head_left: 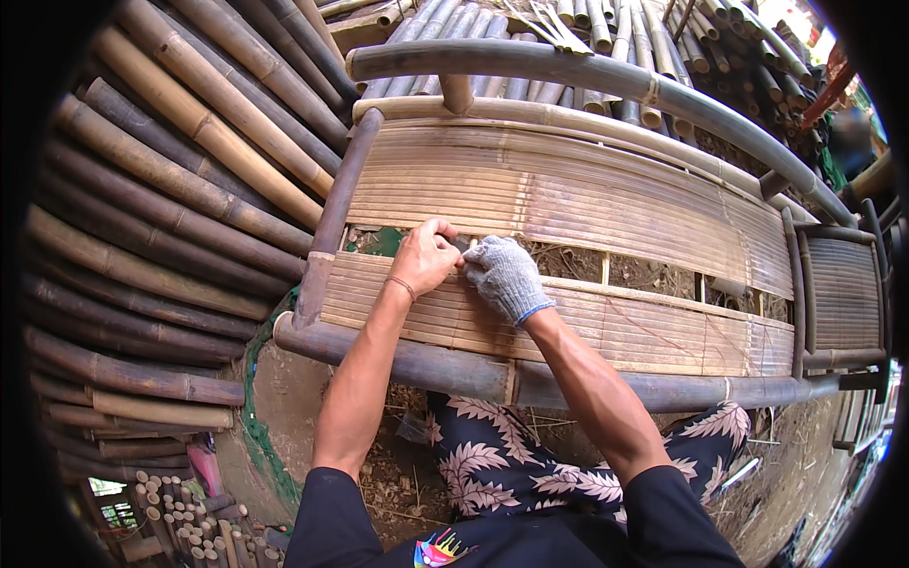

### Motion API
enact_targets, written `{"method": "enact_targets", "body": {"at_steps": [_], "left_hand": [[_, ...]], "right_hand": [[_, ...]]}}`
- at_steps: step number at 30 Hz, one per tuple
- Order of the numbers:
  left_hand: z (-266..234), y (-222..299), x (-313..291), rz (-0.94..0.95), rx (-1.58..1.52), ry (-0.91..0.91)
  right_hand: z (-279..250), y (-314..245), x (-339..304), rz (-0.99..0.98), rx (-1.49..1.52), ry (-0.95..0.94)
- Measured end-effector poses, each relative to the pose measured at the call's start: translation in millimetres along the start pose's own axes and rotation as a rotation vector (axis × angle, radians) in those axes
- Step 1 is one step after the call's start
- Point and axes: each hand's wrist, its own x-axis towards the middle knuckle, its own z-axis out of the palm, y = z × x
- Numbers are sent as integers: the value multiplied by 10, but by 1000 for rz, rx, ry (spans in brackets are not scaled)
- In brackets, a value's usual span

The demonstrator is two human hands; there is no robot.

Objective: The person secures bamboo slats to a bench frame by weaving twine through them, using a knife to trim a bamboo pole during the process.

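A bamboo bench [426, 363] lies before me, with a dark pole frame and a seat of split bamboo slats [436, 170]. A long gap runs between the far and near slats, crossed by thin pale cross-pieces [606, 269]. My bare left hand [423, 260], with a thin band at its wrist, is closed in a pinch over the gap's left part. Close against it, my right hand [503, 275] wears a grey knit glove with a blue cuff; its fingers are curled in. Whatever the fingertips hold is too small to make out. Thin reddish strands [653, 331] lie over the near slats.
Many bamboo poles [180, 189] are stacked at the left, and more [644, 47] lie beyond the bench. A dark curved rail [568, 68] rises along its far side. Green netting [254, 398] lies on the ground at the left. My patterned trouser legs are under the near edge.
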Motion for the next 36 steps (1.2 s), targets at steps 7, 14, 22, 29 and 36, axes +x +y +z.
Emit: {"method": "enact_targets", "body": {"at_steps": [7,14,22,29,36], "left_hand": [[202,8,-297,486,141,-76],[497,490,-1040,844,106,44],[203,129,-867,630,-40,253],[-67,-315,-12,96,471,-351],[-1,-337,-30,129,376,-325]], "right_hand": [[-472,65,-675,-61,183,420],[-713,78,-661,919,1402,-270],[-638,-34,-254,170,144,-12],[-669,-224,-90,244,1044,-321],[-230,-91,-2,155,492,-247]]}}
